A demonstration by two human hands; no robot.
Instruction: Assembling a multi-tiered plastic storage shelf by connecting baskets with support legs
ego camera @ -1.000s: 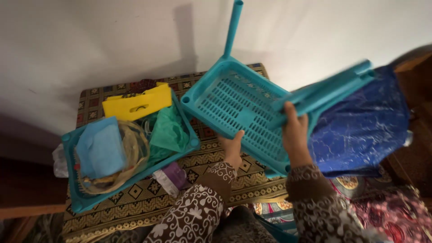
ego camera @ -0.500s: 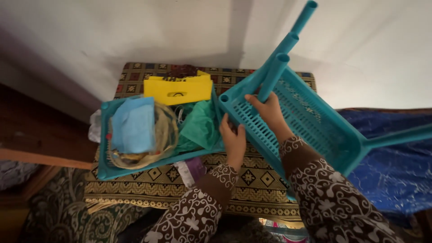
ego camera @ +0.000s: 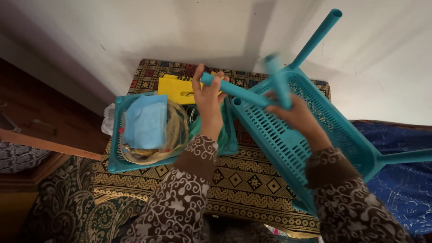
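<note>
Nearest the camera, two patterned brown sleeves reach over a woven patterned cloth. The right hand is wrapped around a blurred teal leg of the slotted teal plastic rack, tilted above the cloth. The left hand curls its fingers around a loose teal tube. Beyond, a teal tray holds a blue cloth. The loose tube could slip or miss its socket if the rack twists.

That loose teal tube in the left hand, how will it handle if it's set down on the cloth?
The tube looks like rigid plastic, so it should stay straight rather than flex. It is round, so it may roll on the cloth. The left hand holds it by one end alone, which suggests it is light.
</note>
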